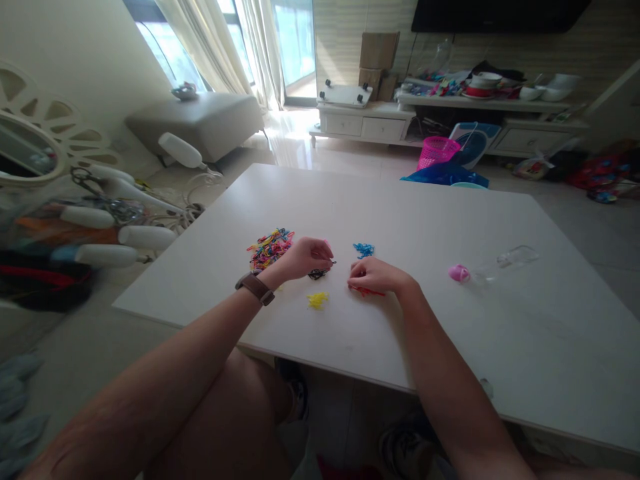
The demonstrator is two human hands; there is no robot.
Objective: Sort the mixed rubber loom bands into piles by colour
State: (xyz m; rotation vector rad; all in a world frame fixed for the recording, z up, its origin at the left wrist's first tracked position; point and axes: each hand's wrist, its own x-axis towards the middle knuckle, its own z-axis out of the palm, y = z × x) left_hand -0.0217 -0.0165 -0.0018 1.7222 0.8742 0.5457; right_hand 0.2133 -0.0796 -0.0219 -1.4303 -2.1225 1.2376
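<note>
My left hand (309, 259), with a brown watch (256, 288) on the wrist, pinches a small black clip-like piece (335, 263) above a pile of black pieces (317, 274). Beside it lies a mixed heap of small colourful clip-like pieces (270, 249), partly covered by the hand. With fingertips together and pointing down, my right hand (374, 273) rests at a pile of red pieces (370, 291); whatever is in its pinch is too small to tell. Blue pieces (364, 250) lie just beyond it, and yellow pieces (317, 301) sit nearer to me.
All piles are on a white table (425, 220). To the right lie a pink object (459, 273) and a clear plastic bottle-like container (517, 256). Past the far edge are a blue plastic item (445, 175) and a pink basket (436, 152). A white lamp (180, 150) stands at the left.
</note>
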